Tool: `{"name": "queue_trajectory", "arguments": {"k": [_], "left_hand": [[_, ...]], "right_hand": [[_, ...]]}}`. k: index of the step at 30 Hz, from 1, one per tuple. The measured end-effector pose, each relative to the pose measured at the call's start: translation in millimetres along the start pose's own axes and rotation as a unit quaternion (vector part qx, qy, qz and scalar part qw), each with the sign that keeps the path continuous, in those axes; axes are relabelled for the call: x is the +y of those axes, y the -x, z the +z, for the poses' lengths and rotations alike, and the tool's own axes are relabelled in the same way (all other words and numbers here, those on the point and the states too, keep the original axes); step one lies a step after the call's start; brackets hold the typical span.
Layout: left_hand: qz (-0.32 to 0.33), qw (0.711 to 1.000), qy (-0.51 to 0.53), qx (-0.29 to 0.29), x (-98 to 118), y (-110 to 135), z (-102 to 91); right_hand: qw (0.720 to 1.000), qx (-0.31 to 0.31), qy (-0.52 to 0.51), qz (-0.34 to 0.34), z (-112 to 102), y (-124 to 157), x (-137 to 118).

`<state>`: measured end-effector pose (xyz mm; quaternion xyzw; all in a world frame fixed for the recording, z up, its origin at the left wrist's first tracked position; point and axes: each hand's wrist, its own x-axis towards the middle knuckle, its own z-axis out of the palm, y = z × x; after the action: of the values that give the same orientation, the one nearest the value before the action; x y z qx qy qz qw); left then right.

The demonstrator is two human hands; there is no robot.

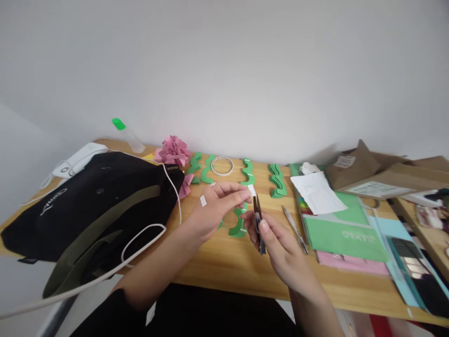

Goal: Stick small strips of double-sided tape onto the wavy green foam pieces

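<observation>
My left hand (219, 206) pinches a small white strip (251, 190), perhaps tape or paper, between thumb and fingertips. A second white piece (203, 201) lies on the back of that hand. Dark scissors (258, 224) are gripped in my right hand (277, 238), their blades pointing up close to the strip. Wavy green paper pieces (247, 171) lie behind and below my hands, some bearing thin white strips. Another green piece (238, 225) is partly hidden by my fingers. A ring-shaped roll (222, 159) rests among them at the back.
A black bag (94, 201) with a white cable (147, 236) across it covers the left of the wooden table (224, 267). Pink paper flowers (174, 150) and a glue bottle (129, 135) stand behind. At right are a pen (293, 227), green folder (343, 234), phone (417, 271) and cardboard box (382, 171).
</observation>
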<state>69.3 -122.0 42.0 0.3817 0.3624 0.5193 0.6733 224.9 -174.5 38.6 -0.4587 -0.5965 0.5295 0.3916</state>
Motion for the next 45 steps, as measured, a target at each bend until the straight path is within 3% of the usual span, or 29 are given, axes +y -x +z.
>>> {"name": "queue_trajectory", "arguments": {"k": [6,12,45], "left_hand": [[0.017,0.999,-0.038,0.021,2,2,1.9],[0.032,0.997,-0.051,0.051,3,1,6.1],[0.035,0.998,-0.034,0.034,-6,0,6.3]], "right_hand": [[0.991,-0.049,-0.122,0.033,3,0,-2],[0.982,-0.023,-0.181,0.054,6,-3,0],[0.970,-0.013,-0.227,0.089,4,-10,-1]]}}
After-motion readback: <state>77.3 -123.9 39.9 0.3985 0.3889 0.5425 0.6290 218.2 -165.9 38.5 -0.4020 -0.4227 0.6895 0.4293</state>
